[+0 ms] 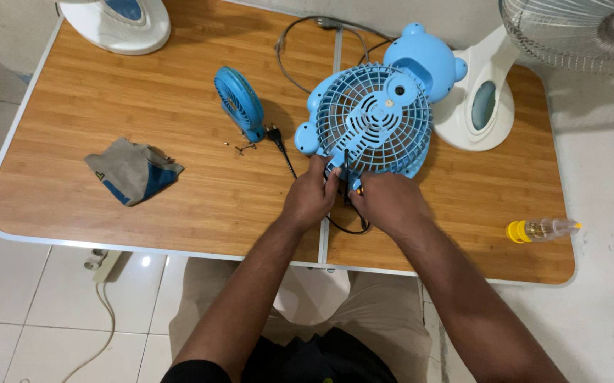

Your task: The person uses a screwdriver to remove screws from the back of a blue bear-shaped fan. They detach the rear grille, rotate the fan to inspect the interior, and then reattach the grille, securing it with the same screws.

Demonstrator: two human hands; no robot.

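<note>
Nearest the wearer, both forearms reached across the near edge of the wooden folding table (179, 142) with its pale rim, meeting at the seam that divided the two halves of the top. The left hand (312, 197) had its grip curled narrow against the lower rim of the round blue plastic fan grille (373, 120), fingertips pressed to the housing. The right hand (386, 202) lay just beside it, its grip closed around a slim dark tool with an orange part (354, 186), whose tip stood at the bottom of the grille. A thin black cord (346, 228) looped under both hands, close to the table's near edge. The grille belonged to a blue bear-shaped desk fan (426, 60) lying near the table's middle. To the left, a few small brass screws (239, 147) and a black plug (274, 132) sat beside a small blue round handheld fan (238, 101), and farther left a crumpled grey and blue cloth (132, 172) rested amid a broad bare stretch of wood. At the right edge a clear bottle with a yellow cap (542, 229) lay on its side. A white fan base (478, 103) touched the bear fan at the far right, another white base (119, 23) overhung the far left corner, and a grey cable (300, 35) curved along the back edge.
</note>
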